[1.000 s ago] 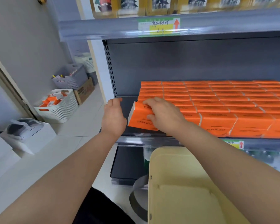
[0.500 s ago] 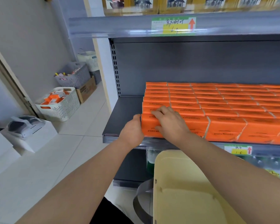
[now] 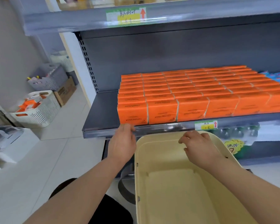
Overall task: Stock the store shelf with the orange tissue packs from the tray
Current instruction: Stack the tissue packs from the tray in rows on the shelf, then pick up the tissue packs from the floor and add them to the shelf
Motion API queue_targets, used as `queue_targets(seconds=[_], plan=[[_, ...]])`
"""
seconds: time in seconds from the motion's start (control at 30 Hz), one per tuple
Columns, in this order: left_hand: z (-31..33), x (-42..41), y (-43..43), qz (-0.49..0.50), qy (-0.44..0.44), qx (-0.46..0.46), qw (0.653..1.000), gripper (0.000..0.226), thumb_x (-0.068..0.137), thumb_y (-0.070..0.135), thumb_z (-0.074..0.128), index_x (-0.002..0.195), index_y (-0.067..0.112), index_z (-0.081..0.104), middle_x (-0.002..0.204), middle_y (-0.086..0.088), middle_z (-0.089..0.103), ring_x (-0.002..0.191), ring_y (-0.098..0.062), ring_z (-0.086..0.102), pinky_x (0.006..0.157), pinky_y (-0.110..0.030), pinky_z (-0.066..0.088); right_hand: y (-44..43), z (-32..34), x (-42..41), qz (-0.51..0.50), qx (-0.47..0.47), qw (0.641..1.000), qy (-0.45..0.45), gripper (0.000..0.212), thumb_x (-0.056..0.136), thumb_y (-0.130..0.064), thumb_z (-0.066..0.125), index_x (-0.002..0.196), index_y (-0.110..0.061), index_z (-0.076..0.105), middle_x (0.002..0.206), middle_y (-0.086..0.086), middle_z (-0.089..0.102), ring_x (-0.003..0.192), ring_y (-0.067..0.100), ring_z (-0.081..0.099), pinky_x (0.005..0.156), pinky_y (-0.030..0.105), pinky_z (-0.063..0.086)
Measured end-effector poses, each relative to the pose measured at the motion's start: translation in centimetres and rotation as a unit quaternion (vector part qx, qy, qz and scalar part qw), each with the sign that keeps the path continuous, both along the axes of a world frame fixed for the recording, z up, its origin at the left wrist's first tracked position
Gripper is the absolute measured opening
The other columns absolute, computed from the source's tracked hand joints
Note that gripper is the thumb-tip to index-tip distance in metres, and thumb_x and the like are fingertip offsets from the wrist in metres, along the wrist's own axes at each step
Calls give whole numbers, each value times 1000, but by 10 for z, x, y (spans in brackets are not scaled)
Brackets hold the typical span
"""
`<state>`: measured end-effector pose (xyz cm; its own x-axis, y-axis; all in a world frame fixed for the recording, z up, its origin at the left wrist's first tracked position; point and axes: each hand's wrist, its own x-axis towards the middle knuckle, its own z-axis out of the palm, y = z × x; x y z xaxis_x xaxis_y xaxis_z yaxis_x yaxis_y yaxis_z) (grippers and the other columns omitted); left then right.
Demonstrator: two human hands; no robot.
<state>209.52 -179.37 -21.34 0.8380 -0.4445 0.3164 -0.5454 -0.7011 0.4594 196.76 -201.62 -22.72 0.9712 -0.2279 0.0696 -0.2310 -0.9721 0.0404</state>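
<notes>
Now both are empty and loose-fingered: my right hand over the cream tray, my left hand beside its rim; the orange tissue packs stand beyond, on the shelf.

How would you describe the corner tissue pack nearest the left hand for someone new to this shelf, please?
Find the grey shelf holding a block of orange tissue packs. Take its front row, above the left hand. The corner pack is leftmost, the only front pack with bare shelf to its left.
</notes>
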Motion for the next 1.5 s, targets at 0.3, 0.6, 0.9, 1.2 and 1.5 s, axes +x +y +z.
queue_targets(seconds=[0.3,0.6,0.9,1.2,1.5], plan=[[-36,-29,-21,4,212,255,943,77,89,43,54,145,9,12,130,-12,48,112,-30,55,85,-42,50,-11,-9,-72,-108,-74,987,92,53,87,-17,48,138,-22,37,154,9,13,144,30,2,110,60,13],[-39,-45,-16,36,209,220,952,71,87,9,42,147,15,6,89,-6,61,76,-24,61,60,-34,46,6,-34,-141,-202,-20,969,138,46,91,-17,42,136,-18,37,155,16,1,142,44,-8,114,57,11],[-37,-83,-29,21,197,242,950,85,89,5,41,149,7,-18,69,0,50,59,-15,49,50,-30,39,-8,-49,-187,-215,-16,959,182,68,95,-30,38,150,-4,7,158,11,-8,143,40,-10,111,44,22],[-48,-163,-121,-27,220,196,955,87,88,7,46,149,9,-16,114,-16,60,97,-32,62,76,-37,49,-92,-39,-261,-296,-2,929,224,61,99,-31,28,152,-9,5,159,4,-13,141,35,-26,118,51,-3],[-45,-224,-227,-55,308,133,941,91,90,6,44,147,22,-25,106,-11,61,91,-28,61,72,-35,49,-116,-29,-271,-334,89,927,147,58,100,-26,34,151,-11,10,160,5,-1,147,23,-7,118,46,7]])
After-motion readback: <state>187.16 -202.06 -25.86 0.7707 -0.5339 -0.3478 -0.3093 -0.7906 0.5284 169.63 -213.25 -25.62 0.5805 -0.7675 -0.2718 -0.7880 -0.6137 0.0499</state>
